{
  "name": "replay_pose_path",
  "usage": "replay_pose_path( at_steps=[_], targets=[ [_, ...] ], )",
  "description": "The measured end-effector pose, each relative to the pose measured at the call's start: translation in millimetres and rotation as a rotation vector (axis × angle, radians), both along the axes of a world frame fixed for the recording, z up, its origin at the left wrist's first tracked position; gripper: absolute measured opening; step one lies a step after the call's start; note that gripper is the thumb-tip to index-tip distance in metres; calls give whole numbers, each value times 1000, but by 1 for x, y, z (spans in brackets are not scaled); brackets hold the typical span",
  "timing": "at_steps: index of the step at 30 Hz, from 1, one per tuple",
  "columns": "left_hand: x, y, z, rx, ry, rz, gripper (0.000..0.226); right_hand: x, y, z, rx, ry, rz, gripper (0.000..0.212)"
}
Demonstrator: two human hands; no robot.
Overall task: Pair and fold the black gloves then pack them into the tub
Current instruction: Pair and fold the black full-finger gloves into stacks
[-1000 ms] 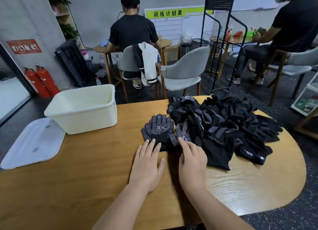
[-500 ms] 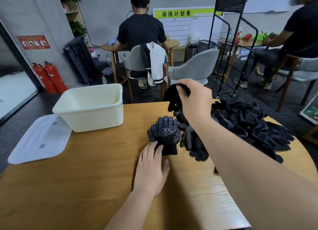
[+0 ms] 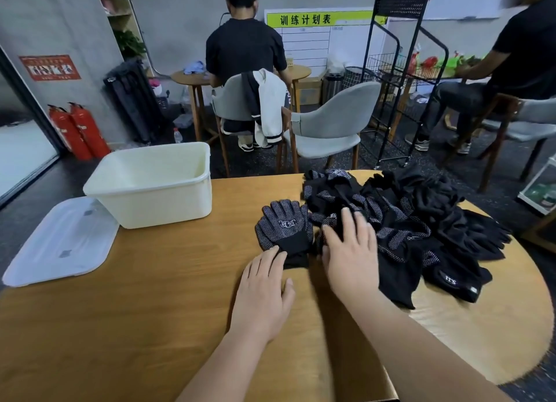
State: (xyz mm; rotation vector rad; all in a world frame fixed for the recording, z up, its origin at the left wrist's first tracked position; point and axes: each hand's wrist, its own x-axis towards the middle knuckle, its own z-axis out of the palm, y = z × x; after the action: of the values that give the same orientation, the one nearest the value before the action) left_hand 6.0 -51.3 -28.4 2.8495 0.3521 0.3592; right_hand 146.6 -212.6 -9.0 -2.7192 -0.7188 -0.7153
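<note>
A black dotted glove [image 3: 282, 225] lies flat on the wooden table [image 3: 135, 311], fingers pointing away. My left hand [image 3: 264, 287] rests flat with its fingertips on that glove's cuff. My right hand [image 3: 350, 251], fingers straight and spread, lies just right of it on the near edge of a pile of black gloves [image 3: 421, 221]. A cream tub [image 3: 150, 185] stands open at the table's far left, with nothing visible inside.
The tub's clear lid [image 3: 60, 239] lies at the table's left edge. Grey chairs [image 3: 328, 131], a black wire rack [image 3: 391, 86] and two seated people are beyond the table. Red fire extinguishers [image 3: 78, 131] stand by the left wall.
My right hand had lifted a glove high over the pile; it has come back down and now lies open on the pile beside the flat glove. My left hand stayed on the cuff.
</note>
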Motion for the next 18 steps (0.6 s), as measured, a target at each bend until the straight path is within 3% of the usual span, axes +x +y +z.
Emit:
replay_pose_path(
  at_steps=[3,8,12,18],
  targets=[
    [-1,-1,2,-16,8,-9,63,17,-16,1,-34,100,-121,40],
    [-2,-2,5,-32,21,-2,60,36,-41,12,55,236,-64,44],
    [-2,-2,4,-37,18,-1,58,48,-59,18,115,306,23,20],
    [-2,-2,4,-34,-2,3,57,48,-68,55,356,259,92,15]
  ],
)
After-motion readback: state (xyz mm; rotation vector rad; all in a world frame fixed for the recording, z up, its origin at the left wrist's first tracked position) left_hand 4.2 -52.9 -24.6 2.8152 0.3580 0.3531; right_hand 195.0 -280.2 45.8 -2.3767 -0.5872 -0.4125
